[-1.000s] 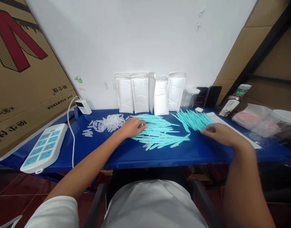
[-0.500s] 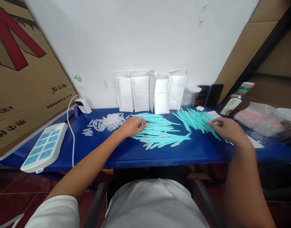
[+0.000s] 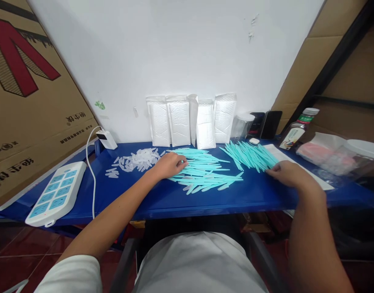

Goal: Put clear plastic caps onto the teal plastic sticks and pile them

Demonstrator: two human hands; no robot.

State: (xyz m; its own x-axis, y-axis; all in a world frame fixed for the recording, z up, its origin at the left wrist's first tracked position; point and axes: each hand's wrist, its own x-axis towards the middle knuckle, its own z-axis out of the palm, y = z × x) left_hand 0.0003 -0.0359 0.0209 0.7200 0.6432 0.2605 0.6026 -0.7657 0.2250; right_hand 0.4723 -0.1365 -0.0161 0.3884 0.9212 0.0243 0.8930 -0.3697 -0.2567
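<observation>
Centre of frame: left hand (image 3: 170, 165), fingers loosely curled, resting on the left edge of a teal stick pile (image 3: 208, 173) on the blue table (image 3: 162, 195). Right of centre: right hand (image 3: 286, 173), half-closed, touching a second teal pile (image 3: 250, 154). Impossible to tell whether either hand grips a stick.

Cardboard box (image 3: 28, 101): cut by left edge | clear tub (image 3: 364, 152): cut by right edge | right hand (image 3: 289, 174): fingertips hidden, grip indeterminate | bottle (image 3: 298, 129): label illegible
</observation>
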